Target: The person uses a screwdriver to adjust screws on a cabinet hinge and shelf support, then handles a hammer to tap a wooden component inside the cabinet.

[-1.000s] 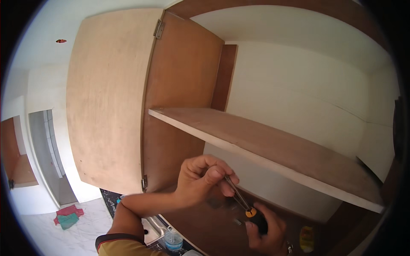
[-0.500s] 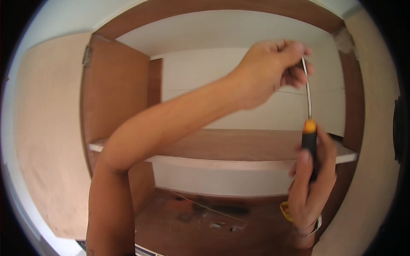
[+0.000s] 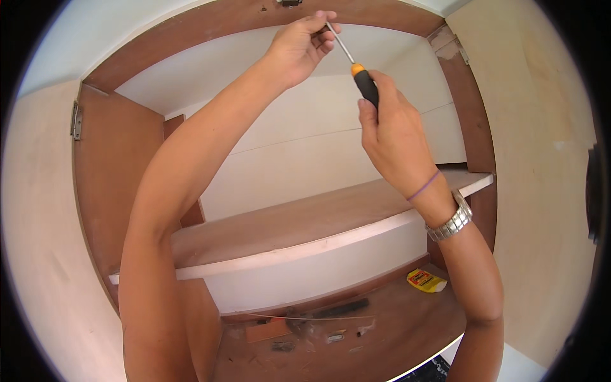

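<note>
My right hand (image 3: 398, 130) is wrapped round the black and orange handle of a screwdriver (image 3: 366, 86). Its thin metal shaft slants up and to the left. At the shaft's tip are the pinched thumb and fingers of my left hand (image 3: 298, 56). Whatever small thing those fingertips may hold is hidden. Both hands are raised before the upper part of an open wooden cabinet, just below its brown top rail (image 3: 213, 35). A small dark metal fitting (image 3: 289, 2) sits on that rail, above my left fingertips.
A shelf (image 3: 305, 223) with a pale front edge crosses the cabinet. Doors stand open at left (image 3: 44, 210) and right (image 3: 541, 165), with hinges (image 3: 77, 121) at the left. Below lie a yellow packet (image 3: 425, 281), a reddish-brown flat piece (image 3: 267, 330) and scattered bits.
Both hands have moved up and to the left in view with the screwdriver, which now leans more to the left. The view has shifted and tilted, bringing the top rail's fitting into sight.
</note>
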`<action>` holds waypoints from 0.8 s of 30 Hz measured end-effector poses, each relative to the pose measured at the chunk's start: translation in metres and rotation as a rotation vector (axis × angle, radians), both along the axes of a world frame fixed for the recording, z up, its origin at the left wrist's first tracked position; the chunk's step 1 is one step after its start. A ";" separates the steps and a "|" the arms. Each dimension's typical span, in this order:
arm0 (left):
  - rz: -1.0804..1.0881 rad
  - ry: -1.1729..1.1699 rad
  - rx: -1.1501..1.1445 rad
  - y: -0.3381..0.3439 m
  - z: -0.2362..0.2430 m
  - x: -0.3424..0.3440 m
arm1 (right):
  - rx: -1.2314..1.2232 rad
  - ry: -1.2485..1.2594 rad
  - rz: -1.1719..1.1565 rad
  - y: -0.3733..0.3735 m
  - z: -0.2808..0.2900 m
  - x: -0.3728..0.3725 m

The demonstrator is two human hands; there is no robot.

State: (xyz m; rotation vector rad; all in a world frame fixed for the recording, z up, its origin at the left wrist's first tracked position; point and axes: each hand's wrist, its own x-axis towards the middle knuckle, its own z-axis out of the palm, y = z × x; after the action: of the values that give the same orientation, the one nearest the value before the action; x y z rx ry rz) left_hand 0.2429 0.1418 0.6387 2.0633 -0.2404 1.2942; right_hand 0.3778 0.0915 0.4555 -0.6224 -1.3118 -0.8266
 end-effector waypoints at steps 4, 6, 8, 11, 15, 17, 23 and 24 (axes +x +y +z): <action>-0.048 -0.014 -0.080 0.006 0.003 -0.024 | -0.017 -0.013 -0.010 0.006 0.012 -0.016; -0.051 0.001 -0.066 0.009 0.005 -0.026 | -0.018 -0.018 0.019 0.016 0.011 -0.020; -0.045 -0.033 -0.057 0.011 0.007 -0.023 | 0.021 -0.021 0.068 0.024 0.013 -0.026; -0.040 -0.094 -0.058 0.013 0.018 -0.019 | -0.012 -0.022 0.102 0.022 0.021 -0.030; 0.008 -0.132 -0.060 0.008 0.025 -0.018 | -0.028 -0.008 0.113 0.025 0.031 -0.034; 0.025 -0.133 -0.053 0.006 0.023 -0.017 | -0.014 -0.006 0.103 0.025 0.033 -0.033; 0.116 -0.132 -0.047 0.004 0.017 -0.017 | 0.011 -0.007 0.171 0.033 0.036 -0.034; 0.117 -0.134 -0.036 0.006 0.018 -0.018 | 0.013 -0.008 0.174 0.033 0.037 -0.034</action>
State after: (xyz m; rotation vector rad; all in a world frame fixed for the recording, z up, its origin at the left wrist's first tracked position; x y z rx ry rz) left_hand 0.2244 0.1482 0.6569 1.9880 -0.1567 1.4989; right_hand 0.3435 0.1248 0.4920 -0.4878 -1.3461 -0.6954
